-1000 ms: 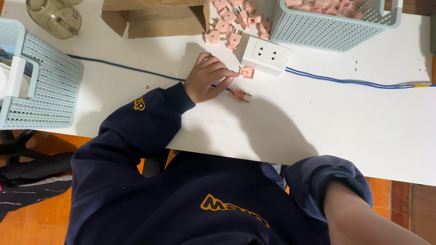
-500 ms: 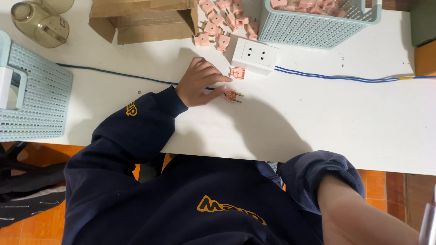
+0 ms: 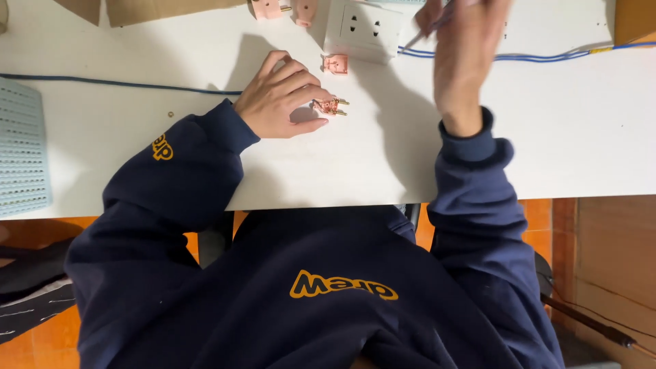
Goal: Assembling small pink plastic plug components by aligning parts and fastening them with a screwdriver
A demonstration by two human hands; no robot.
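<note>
The small pink plastic plug piece with two brass prongs [image 3: 331, 106] lies flat on the white tabletop [image 3: 383, 164], just in front of the left hand [image 3: 280, 99]. Its long axis runs roughly left to right across the picture, the brass prongs pointing rightward, away from the hand, toward the open middle of the tabletop. The left hand's grip is closed lightly: fingertips and thumb pinch the pink end of the piece and press it down.

To do this well, I judge the piece should stay pinned flat by its body, the prongs left free, so that it cannot roll or turn while the other hand works.

The right hand [image 3: 468, 48] is raised above the tabletop and blurred; it seems to hold a thin pen-like tool [image 3: 427, 31], though how firmly I cannot tell. A second pink plug part [image 3: 335, 63] sits just beyond the held piece, beside a white wall socket plate [image 3: 362, 26]. A blue cable [image 3: 547, 57] runs rightward from the socket, another blue cable [image 3: 116, 84] runs leftward, and a pale blue mesh basket [image 3: 24, 147] stands at the left edge.
</note>
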